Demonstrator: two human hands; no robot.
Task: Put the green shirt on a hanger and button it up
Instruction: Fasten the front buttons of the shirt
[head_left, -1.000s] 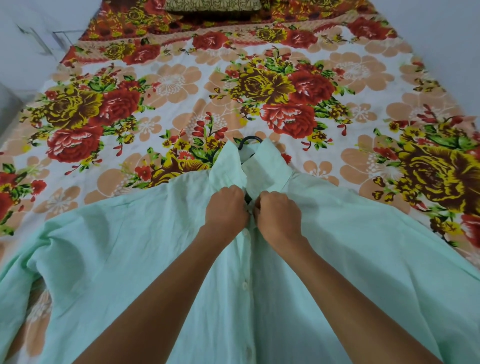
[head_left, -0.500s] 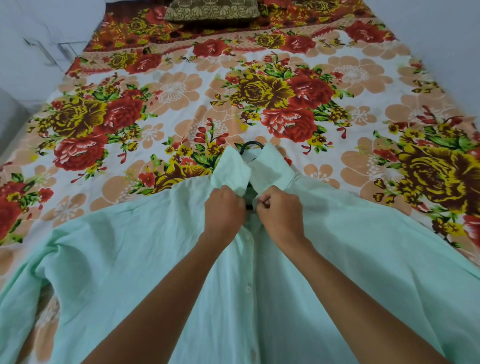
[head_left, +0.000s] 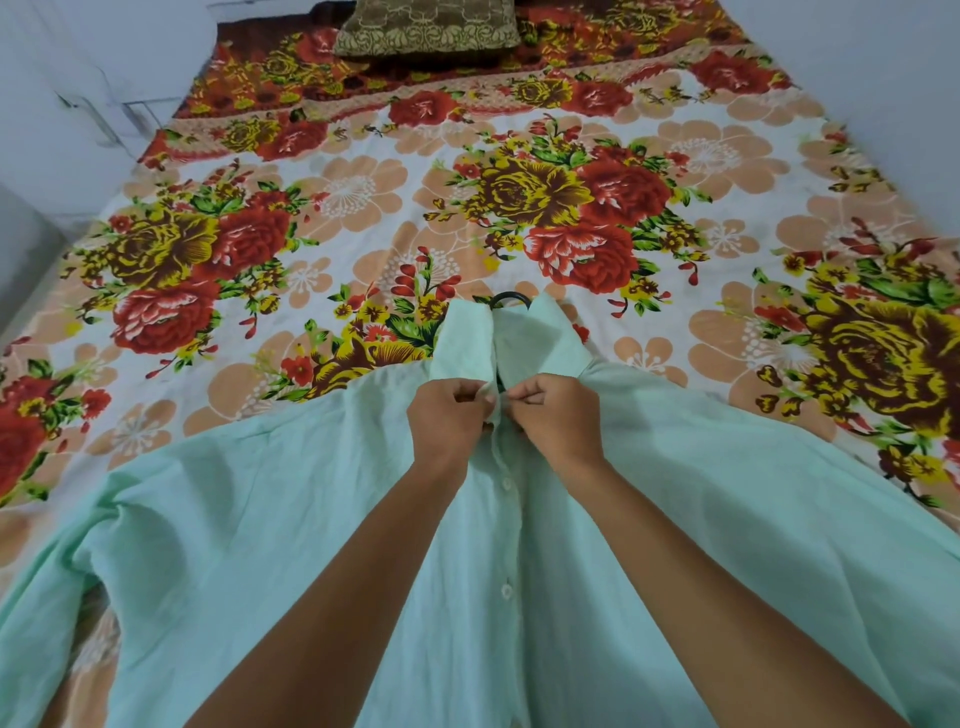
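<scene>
The green shirt lies spread face up on the flowered bedsheet, its placket with white buttons running between the two forearms. At the top of the placket, just below the collar, the left hand and right hand each pinch a shirt edge, fingertips nearly touching. Beyond the collar the dark hanger hook pokes out, and a brown patterned pillow sits at the far end.

- My left hand and right hand pinch the green shirt placket just below its collar
- The hanger hook pokes out above
</scene>
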